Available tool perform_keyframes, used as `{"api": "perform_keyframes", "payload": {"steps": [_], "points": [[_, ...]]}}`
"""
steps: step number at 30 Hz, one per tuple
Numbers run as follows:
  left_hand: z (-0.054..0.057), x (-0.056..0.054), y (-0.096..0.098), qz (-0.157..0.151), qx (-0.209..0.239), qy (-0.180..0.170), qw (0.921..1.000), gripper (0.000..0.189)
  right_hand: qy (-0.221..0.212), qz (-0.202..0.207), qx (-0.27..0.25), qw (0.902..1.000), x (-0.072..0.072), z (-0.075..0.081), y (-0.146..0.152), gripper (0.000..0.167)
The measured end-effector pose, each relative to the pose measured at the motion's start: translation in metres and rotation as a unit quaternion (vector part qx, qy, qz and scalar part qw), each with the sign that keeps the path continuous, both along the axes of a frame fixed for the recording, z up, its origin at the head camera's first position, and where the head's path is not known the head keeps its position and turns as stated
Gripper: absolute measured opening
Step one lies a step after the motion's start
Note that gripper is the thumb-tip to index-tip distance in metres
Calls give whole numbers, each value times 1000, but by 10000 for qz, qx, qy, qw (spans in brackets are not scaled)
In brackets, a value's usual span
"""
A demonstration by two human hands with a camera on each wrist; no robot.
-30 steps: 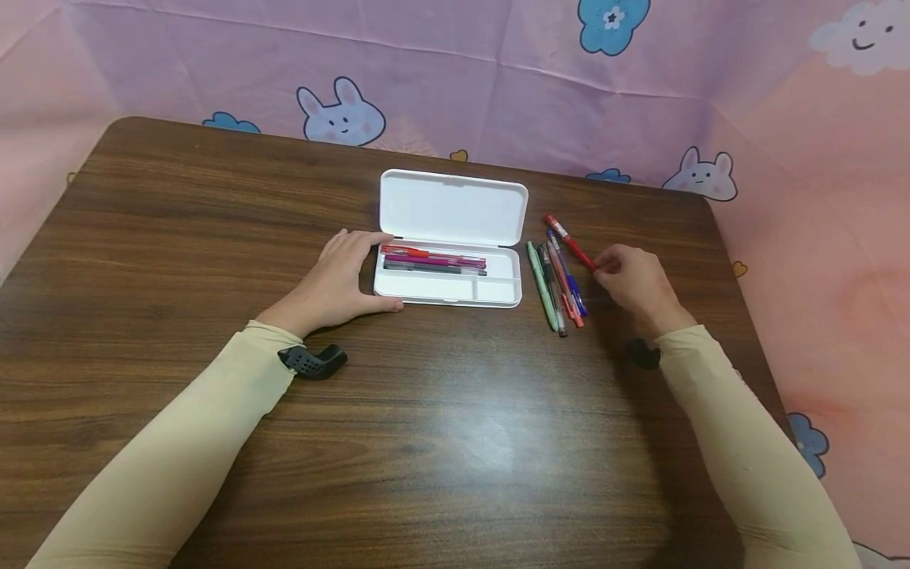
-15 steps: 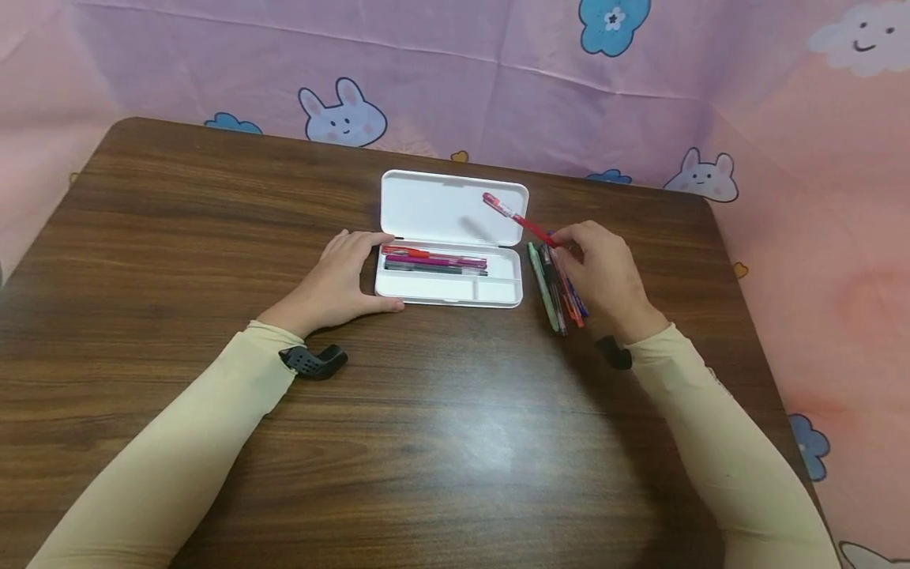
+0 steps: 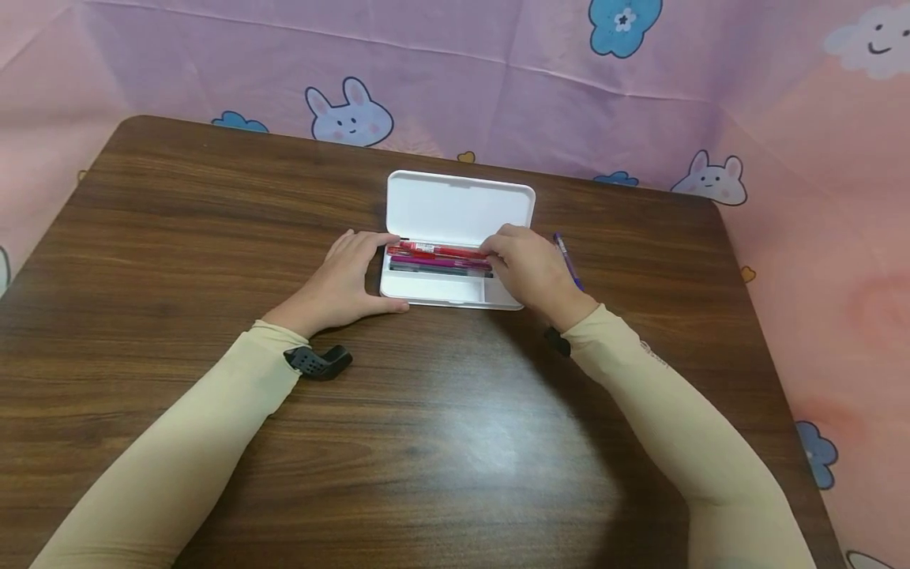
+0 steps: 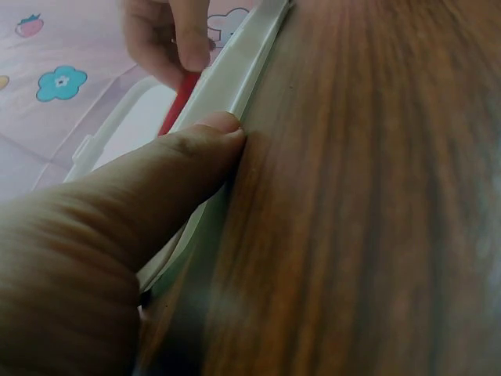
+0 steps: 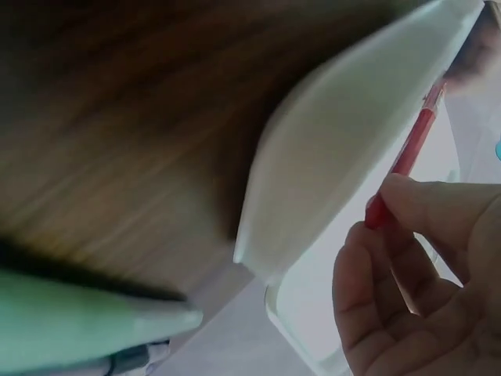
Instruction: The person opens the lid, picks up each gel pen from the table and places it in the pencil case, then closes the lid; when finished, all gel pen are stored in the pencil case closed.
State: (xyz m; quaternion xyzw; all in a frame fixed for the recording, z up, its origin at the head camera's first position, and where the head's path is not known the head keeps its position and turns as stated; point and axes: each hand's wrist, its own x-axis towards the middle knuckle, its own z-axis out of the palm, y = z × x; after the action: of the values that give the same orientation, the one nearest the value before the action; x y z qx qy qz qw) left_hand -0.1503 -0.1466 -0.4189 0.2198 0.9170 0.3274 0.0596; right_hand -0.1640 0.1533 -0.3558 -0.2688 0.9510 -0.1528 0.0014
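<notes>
A white pencil case (image 3: 435,286) lies with its lid raised. My left hand (image 3: 337,280) holds the case's left end, index finger at the back corner and thumb along the front edge; the left wrist view shows that thumb (image 4: 184,157) against the wall. My right hand (image 3: 533,273) pinches a red pen (image 5: 415,145) by one end, between thumb and fingers. In the head view the pen lies lengthwise over the case's back compartment, overlapping an orange-red pen. A magenta pen (image 3: 441,262) and a black pen (image 3: 423,269) lie in front of it there.
To the case's right, a blue pen (image 3: 568,259) shows past my right hand, which hides the other loose pens in the head view. A green pen (image 5: 86,321) lies near in the right wrist view. A patterned cloth (image 3: 448,95) hangs behind the brown table (image 3: 398,442).
My right hand has lifted the red pen off the table and carried it left over the pencil case, turning it lengthwise. My left hand stays at the case's left end.
</notes>
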Motion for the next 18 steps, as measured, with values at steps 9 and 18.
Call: {"api": "perform_keyframes", "payload": {"steps": [9, 18], "points": [[0, 0, 1, 11, 30, 22, 10000, 104, -129, 82, 228, 9996, -8, -4, -5, 16], [-1, 0, 1, -7, 45, 60, 10000, 105, -278, -124, 319, 9990, -8, -5, -4, 19]]}}
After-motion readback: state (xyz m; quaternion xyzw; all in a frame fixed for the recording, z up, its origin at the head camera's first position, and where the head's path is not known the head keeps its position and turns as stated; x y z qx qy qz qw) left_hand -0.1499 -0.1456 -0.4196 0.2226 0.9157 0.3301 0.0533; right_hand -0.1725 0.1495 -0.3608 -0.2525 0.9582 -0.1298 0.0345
